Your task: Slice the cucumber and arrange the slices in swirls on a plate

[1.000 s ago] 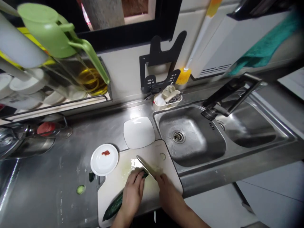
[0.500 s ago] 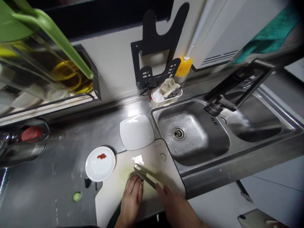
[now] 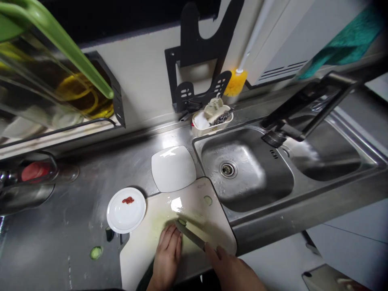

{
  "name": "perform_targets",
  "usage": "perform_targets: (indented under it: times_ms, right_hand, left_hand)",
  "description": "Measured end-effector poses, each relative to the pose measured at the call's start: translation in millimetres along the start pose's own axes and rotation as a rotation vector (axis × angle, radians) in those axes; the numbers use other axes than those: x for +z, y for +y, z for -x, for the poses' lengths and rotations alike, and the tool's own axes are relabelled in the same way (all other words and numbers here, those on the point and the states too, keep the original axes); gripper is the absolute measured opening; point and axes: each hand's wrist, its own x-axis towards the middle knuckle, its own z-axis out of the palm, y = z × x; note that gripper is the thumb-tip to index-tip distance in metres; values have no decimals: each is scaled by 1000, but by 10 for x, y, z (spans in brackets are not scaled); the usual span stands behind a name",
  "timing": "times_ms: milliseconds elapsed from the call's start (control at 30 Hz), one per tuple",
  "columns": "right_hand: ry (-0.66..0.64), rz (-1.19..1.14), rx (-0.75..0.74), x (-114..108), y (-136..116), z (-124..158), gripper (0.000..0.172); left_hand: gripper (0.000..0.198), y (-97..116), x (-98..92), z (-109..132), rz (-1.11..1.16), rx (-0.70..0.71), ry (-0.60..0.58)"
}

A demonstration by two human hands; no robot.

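Observation:
My left hand (image 3: 166,250) is closed over a cucumber (image 3: 146,278) on the white cutting board (image 3: 212,230). Most of the cucumber is hidden; its dark green skin shows beside the wrist. In my right hand (image 3: 230,268) is a knife (image 3: 194,238), its blade tip close to the left fingertips. A cucumber slice (image 3: 182,222) lies just beyond the blade, and another pale slice (image 3: 207,200) rests near the board's far right corner. Left of the board, a cucumber end (image 3: 96,252) and a dark green stub (image 3: 109,233) sit on the steel counter.
A round white plate (image 3: 121,218) with a little red food overlaps the board's left edge. Behind the board lies a squarish white plate (image 3: 174,173). To the right are a steel sink (image 3: 242,161) and black faucet (image 3: 291,113); a sponge holder (image 3: 209,128) stands behind.
The knife has shifted slightly right and down, and its tip has dropped nearer the board. A green-rimmed cucumber slice now shows beyond the blade. My left hand stays nearly in place.

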Motion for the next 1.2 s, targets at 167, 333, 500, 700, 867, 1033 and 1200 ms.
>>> perform_targets:
  times_ms: [167,333,500,700,867,1033,1200]
  right_hand:
    - [-2,-21,2,-14,8,-11,63]
    - [-44,8,17,-145,-50,-54,54]
    - [-91,45,17,-253,-87,-73,55]
    - [-49,17,6,-198,-81,-96,54]
    - [-80,25,30,-204,-114,-144,51]
    - [-30,-48,17,-201,-119,-158,50]
    - [-42,-70,36,-144,-129,-189,52]
  left_hand:
    - [28,20,-15,-21,-11,12,-1]
    - [29,17,-5,-7,-5,10,4]
    - [27,9,14,7,-4,3,12]
    - [27,-4,43,14,-4,24,31]
    - [27,-13,60,34,-14,26,25]
    - [27,-12,54,31,-21,18,33]
    - [28,-13,41,20,-8,21,19]
